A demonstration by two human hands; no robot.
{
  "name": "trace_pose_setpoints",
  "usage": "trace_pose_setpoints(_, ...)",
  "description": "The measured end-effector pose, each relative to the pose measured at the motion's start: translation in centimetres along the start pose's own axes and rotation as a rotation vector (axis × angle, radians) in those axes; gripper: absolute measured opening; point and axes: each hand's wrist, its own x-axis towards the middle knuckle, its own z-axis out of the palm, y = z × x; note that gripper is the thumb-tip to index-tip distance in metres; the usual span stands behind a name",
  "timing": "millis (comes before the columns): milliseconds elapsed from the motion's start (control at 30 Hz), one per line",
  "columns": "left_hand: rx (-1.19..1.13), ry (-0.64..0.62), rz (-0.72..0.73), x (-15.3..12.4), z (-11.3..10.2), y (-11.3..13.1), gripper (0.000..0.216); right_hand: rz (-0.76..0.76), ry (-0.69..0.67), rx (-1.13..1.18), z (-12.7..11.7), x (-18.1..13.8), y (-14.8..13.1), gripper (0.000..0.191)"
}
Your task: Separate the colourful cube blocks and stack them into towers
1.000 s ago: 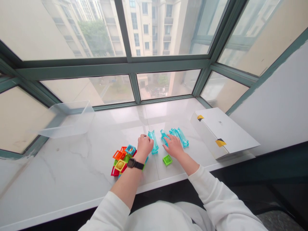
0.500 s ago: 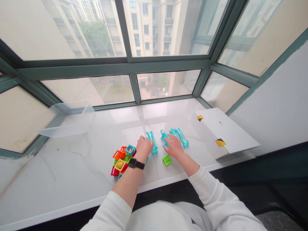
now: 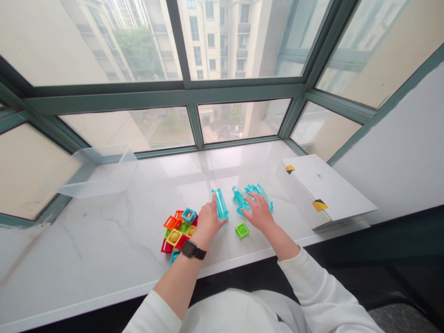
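On a marble sill (image 3: 104,231), the left hand (image 3: 207,224), half open, rests its fingers against a light, stiff teal plastic track (image 3: 219,204), best taken by its long sides, while the right hand (image 3: 259,213) curls loosely over a curved track (image 3: 239,200), its grip unclear.

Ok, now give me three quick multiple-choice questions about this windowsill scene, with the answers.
1. Where is the watch? A. Right wrist B. Left wrist C. Lying on the sill
2. What colour is the lone square tile? A. Red B. Yellow C. Green
3. The white box is: A. Open B. Shut C. Crushed

1: B, its strap circles the arm just behind the left hand.
2: C, it shows bright green near the right hand.
3: B, its top lies flat and closed.
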Motion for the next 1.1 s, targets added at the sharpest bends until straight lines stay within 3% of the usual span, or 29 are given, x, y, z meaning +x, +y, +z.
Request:
trace_pose_setpoints(133,0.148,-0.083,0.019,0.2,0.4,0.4,0.114,0.036,0.081,0.026,-1.0,-1.5,1.1,0.037)
trace_pose_setpoints(333,0.168,-0.100,0.031,1.5,1.1,0.2,0.107,0.095,0.161,0.054,-1.8,-3.7,2.1,0.030)
trace_pose_setpoints(567,0.140,-0.122,-0.008,2.8,0.3,0.0,0.111,0.140,0.051,0.196,-1.1,-2.8,2.5,0.030)
trace_pose_setpoints(667,0.118,-0.046,-0.036,2.0,-0.6,0.3,0.116,0.163,0.035,0.136,-0.6,-1.7,3.1,0.035)
trace_pose_setpoints(733,0.068,0.050,-0.008,1.3,-1.2,1.1,0.108,0.200,-0.011,0.063,-0.3,-0.9,3.6,0.038)
trace_pose_setpoints(833,-0.044,0.114,0.162,0.9,-1.4,3.2,0.085,0.257,-0.099,-0.022,0.3,0.4,4.0,0.041)
trace_pose_setpoints(967,-0.077,0.014,0.361,2.3,-0.1,6.9,0.080,0.303,-0.170,-0.044,1.0,1.8,3.8,0.037)
trace_pose_setpoints(1100,0.013,-0.159,0.375,4.3,1.9,9.4,0.088,0.326,-0.234,-0.043,1.5,2.3,3.2,0.033)
